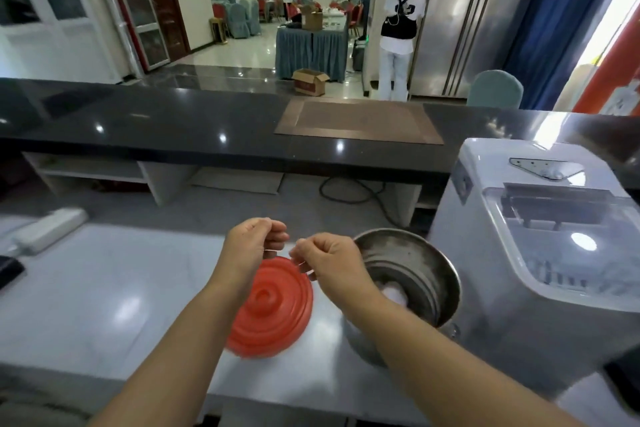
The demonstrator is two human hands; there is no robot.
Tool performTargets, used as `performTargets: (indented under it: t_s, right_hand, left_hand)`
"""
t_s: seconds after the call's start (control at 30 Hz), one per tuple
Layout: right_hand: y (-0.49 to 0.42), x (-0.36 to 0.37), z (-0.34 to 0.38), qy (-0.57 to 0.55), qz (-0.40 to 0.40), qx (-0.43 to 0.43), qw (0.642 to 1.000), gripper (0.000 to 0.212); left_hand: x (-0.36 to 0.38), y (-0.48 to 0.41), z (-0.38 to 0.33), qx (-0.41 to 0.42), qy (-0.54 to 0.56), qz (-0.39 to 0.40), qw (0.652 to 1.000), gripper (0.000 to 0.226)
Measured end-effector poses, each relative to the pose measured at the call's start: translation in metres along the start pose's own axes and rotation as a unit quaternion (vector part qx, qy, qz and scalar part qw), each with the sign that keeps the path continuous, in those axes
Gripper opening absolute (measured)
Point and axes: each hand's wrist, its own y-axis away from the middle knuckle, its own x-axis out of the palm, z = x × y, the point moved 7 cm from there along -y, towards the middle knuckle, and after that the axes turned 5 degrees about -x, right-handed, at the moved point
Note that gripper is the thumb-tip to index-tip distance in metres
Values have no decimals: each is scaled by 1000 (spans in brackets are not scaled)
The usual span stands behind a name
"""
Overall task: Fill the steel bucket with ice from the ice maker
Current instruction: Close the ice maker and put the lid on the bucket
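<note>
Setup seems in hand: left hand (254,243) and right hand (329,255), fingers curled, pinch a thin wire (281,252) over the steel bucket (420,270), standing uncovered just left of the ice maker (478,246), red lid (273,312) farther left. Next move calls for opening the maker's hatch. No lettering legible

The lid (273,308) lies on the counter (121,288), just left of the bucket (415,274). The ice maker (491,270) stands right of the bucket.
</note>
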Motion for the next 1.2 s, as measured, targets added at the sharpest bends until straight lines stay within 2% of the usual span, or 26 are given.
performTargets:
  t_s: [0.27, 0.43, 0.53, 0.67, 0.8, 0.83, 1.0, 1.1, 1.2]
  right_hand:
    - [-15, 54, -90, 140, -13, 99, 985, 18]
    - [-12, 61, -127, 263, -13, 147, 953, 31]
    - [-9, 62, -147, 288, -38, 189, 938, 33]
    - [-6, 66, -161, 302, -48, 233, 923, 26]
    - [-6, 71, -163, 288, -40, 236, 927, 28]
    - [-6, 71, -163, 282, -38, 239, 929, 28]
    - [-7, 60, -144, 251, -51, 226, 940, 35]
    - [-12, 60, -122, 211, -67, 191, 956, 35]
    - [-13, 61, -104, 82, -121, 155, 977, 30]
  left_hand:
    - [-68, -40, 82, -125, -8, -45, 991, 19]
    - [-98, -47, 123, -167, -164, -69, 970, 14]
    - [-112, -56, 144, -204, -249, -102, 941, 42]
    - [-110, -64, 164, -233, -234, -72, 941, 46]
    - [-106, -66, 166, -234, -260, -69, 934, 13]
    - [-106, -67, 166, -234, -266, -75, 932, 12]
    - [-105, -70, 154, -249, -271, -104, 924, 31]
    - [-98, -63, 132, -249, -200, -143, 937, 40]
    - [-92, -67, 104, -200, -100, -175, 959, 54]
